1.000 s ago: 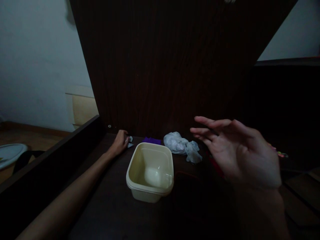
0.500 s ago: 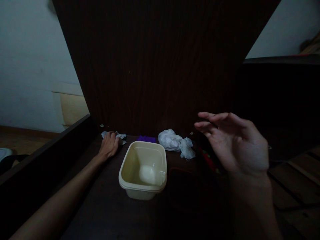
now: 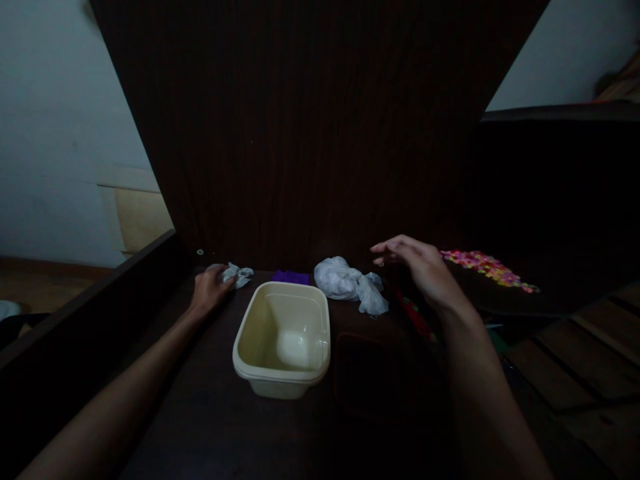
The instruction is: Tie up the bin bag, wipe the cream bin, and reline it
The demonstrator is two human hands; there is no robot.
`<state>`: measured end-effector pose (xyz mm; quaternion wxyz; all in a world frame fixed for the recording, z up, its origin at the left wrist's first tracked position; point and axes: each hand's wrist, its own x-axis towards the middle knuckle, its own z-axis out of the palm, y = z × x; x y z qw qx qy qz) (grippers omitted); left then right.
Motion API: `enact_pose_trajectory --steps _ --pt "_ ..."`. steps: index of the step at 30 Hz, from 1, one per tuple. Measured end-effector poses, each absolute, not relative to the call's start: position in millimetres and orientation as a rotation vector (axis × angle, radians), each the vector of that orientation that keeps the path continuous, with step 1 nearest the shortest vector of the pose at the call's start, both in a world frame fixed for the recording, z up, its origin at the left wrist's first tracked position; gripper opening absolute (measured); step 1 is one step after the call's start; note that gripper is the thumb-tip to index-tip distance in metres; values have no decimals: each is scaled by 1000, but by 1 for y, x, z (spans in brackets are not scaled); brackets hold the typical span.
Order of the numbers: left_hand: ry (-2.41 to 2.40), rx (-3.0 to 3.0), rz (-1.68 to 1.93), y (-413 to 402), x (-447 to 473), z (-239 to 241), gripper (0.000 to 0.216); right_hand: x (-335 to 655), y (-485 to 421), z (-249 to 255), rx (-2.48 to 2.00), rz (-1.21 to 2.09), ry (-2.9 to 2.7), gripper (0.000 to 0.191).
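Note:
My left hand (image 3: 209, 292) rests at the back left of the dark wooden surface, its fingers curled onto the left end of a small crumpled whitish plastic bag (image 3: 239, 275). My right hand (image 3: 413, 263) hangs in the air with its fingers stretched out and nothing in them. Just left of and below it lies a bigger, knotted whitish plastic bag (image 3: 340, 279) with bunched contents. Between my arms stands a cream plastic tub (image 3: 281, 383), open at the top, with nothing seen inside. A purple piece (image 3: 291, 277) lies behind the tub.
An upright dark wooden panel (image 3: 310, 147) closes off the back, and a raised side board (image 3: 90, 300) runs along the left. Right of the tub is a dark container with a dim reddish rim (image 3: 367, 338). A red patterned item (image 3: 417, 319) and a pink-yellow strip (image 3: 487, 268) are at right.
My right hand has moved left and away from me, uncovering the pink-yellow strip. My left hand has slid slightly left, so more of the small plastic bag shows.

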<state>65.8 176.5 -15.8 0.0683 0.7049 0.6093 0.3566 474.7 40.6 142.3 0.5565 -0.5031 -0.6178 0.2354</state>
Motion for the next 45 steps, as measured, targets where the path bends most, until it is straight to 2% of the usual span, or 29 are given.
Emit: enact_pose_trajectory --steps 3,8,16,23,34,39,45 --pt "1846 2166 1008 177 69 -14 30 489 58 120 -1443 419 -1623 28" --pt "1778 2267 970 177 75 -13 29 496 83 83 -1607 346 -1680 11" --pt "1797 2377 1024 183 81 -15 16 493 100 52 -1703 296 -1776 16" --pt "1824 2440 943 180 81 -18 36 493 103 39 -1730 233 -1745 16" --pt "1778 2449 844 172 67 -17 32 487 89 82 -1516 147 -1491 24" --pt "1856 2399 856 166 65 -10 22 479 72 111 -1361 103 -1396 28" --pt "1874 2331 957 156 66 -1 34 467 47 139 -1066 148 -1268 23"
